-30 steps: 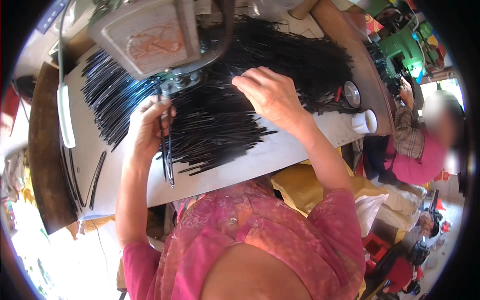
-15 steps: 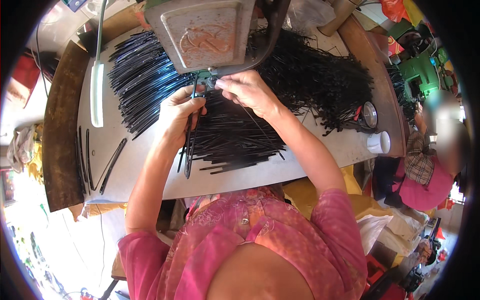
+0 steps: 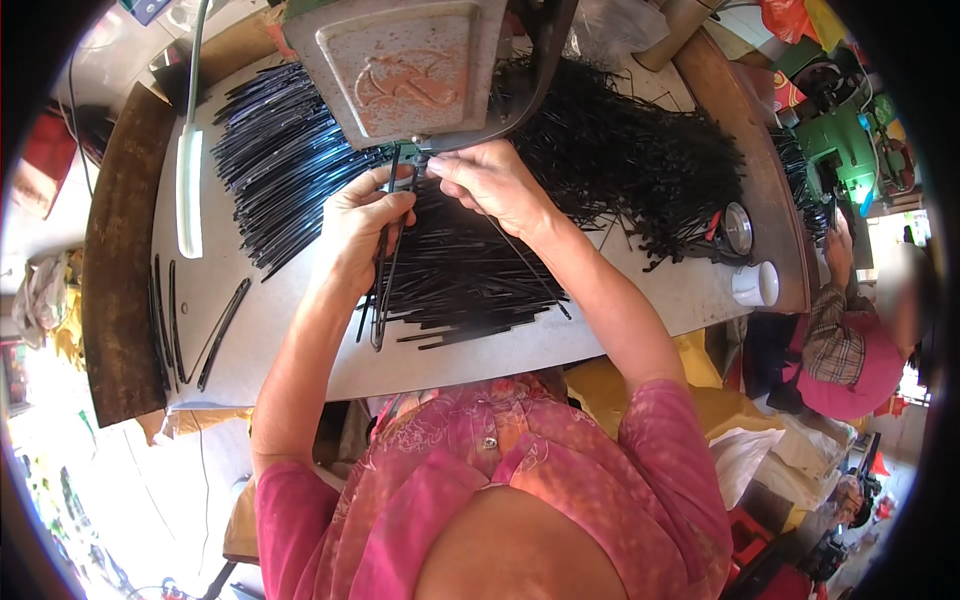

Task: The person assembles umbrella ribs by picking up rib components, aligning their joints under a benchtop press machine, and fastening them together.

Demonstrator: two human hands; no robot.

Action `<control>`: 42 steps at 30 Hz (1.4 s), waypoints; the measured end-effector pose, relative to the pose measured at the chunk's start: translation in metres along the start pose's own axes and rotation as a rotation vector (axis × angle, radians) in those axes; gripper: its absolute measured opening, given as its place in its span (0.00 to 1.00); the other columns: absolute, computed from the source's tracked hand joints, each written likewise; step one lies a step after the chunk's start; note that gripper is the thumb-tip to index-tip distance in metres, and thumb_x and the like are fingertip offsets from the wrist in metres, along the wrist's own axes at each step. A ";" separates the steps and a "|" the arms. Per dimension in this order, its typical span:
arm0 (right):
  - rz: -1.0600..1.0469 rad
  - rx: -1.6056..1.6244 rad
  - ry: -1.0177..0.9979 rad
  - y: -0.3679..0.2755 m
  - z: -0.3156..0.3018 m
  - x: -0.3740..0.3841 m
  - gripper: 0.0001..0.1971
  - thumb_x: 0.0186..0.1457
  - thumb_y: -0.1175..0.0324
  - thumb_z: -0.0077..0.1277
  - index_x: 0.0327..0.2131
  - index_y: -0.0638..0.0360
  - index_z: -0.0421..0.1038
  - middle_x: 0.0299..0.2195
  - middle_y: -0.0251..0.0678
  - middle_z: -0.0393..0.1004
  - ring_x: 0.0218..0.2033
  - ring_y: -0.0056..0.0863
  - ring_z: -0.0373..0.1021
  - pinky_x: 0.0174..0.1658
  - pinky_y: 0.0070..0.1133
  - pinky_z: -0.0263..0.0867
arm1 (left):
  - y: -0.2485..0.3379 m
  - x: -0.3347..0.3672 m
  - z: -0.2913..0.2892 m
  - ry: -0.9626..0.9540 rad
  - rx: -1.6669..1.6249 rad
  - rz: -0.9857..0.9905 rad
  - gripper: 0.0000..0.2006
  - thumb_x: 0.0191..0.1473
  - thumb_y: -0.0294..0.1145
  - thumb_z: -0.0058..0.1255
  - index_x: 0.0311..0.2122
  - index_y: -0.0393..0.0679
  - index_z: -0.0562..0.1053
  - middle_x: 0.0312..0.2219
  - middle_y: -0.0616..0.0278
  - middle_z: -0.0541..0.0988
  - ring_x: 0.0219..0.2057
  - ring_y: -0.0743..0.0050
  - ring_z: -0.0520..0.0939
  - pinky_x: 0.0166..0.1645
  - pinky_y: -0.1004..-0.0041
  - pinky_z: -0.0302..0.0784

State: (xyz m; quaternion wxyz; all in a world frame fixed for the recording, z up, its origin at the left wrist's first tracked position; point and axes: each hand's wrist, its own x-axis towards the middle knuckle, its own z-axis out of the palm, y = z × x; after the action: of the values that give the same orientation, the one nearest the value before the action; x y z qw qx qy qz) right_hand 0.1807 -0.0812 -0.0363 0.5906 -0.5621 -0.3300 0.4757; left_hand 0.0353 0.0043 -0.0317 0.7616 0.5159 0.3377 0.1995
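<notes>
Surface: pale tabletop (image 3: pixel 300 300) with a dark wooden edge strip on the person's left; most of it is covered with heaps of thin black rods.
Room: crowded workshop; a green machine (image 3: pixel 850 140) stands at the far right, and another person in a pink top (image 3: pixel 850 360) sits beside the tabletop's right end.
Left hand (image 3: pixel 362 222): fingers curled shut around a small bundle of black rods (image 3: pixel 382 290); the bundle hangs down from the fist over the tabletop towards the person.
Right hand (image 3: pixel 490 180): fingertips pressed together, pinching the top end of a rod just below the machine head; whether it is one rod or several, cannot tell.
Machine head: grey metal machine (image 3: pixel 400 60) directly above both hands, its lower tip touching or just above the pinched rod ends.
Rod heaps: one fan of rods (image 3: pixel 270 160) on the left, a denser tangle (image 3: pixel 640 160) on the right, a flat layer under the forearms.
Other things: white tube lamp (image 3: pixel 190 190) lying left, loose rods (image 3: pixel 220 330) near the left edge, white cup (image 3: pixel 755 283) and round metal tin (image 3: pixel 737 228) at the right end.
</notes>
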 end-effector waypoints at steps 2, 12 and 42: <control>0.000 0.000 0.001 0.001 0.000 0.000 0.11 0.51 0.66 0.46 0.28 0.66 0.69 0.16 0.25 0.61 0.14 0.07 0.53 0.14 0.06 0.45 | -0.001 0.000 0.000 0.008 0.007 0.003 0.13 0.42 0.22 0.51 0.38 0.40 0.71 0.16 0.65 0.72 0.10 0.91 0.64 0.13 0.89 0.54; 0.118 0.032 0.042 0.000 0.002 0.000 0.10 0.51 0.67 0.46 0.27 0.66 0.68 0.16 0.26 0.62 0.13 0.07 0.53 0.13 0.07 0.44 | -0.001 0.000 0.000 0.008 0.044 0.009 0.09 0.43 0.23 0.51 0.34 0.39 0.71 0.15 0.65 0.72 0.10 0.90 0.64 0.13 0.89 0.54; -0.013 0.110 0.149 0.014 0.023 0.001 0.08 0.52 0.71 0.44 0.22 0.66 0.66 0.17 0.31 0.65 0.11 0.12 0.58 0.10 0.11 0.49 | -0.011 0.001 0.014 0.111 0.013 0.074 0.08 0.46 0.28 0.50 0.18 0.41 0.66 0.14 0.66 0.70 0.11 0.88 0.63 0.13 0.86 0.54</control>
State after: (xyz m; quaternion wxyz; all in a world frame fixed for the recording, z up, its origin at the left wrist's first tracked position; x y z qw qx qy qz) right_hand 0.1576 -0.0733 -0.0470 0.6466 -0.5604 -0.2623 0.4462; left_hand 0.0451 -0.0083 -0.0389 0.7304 0.5212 0.3613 0.2537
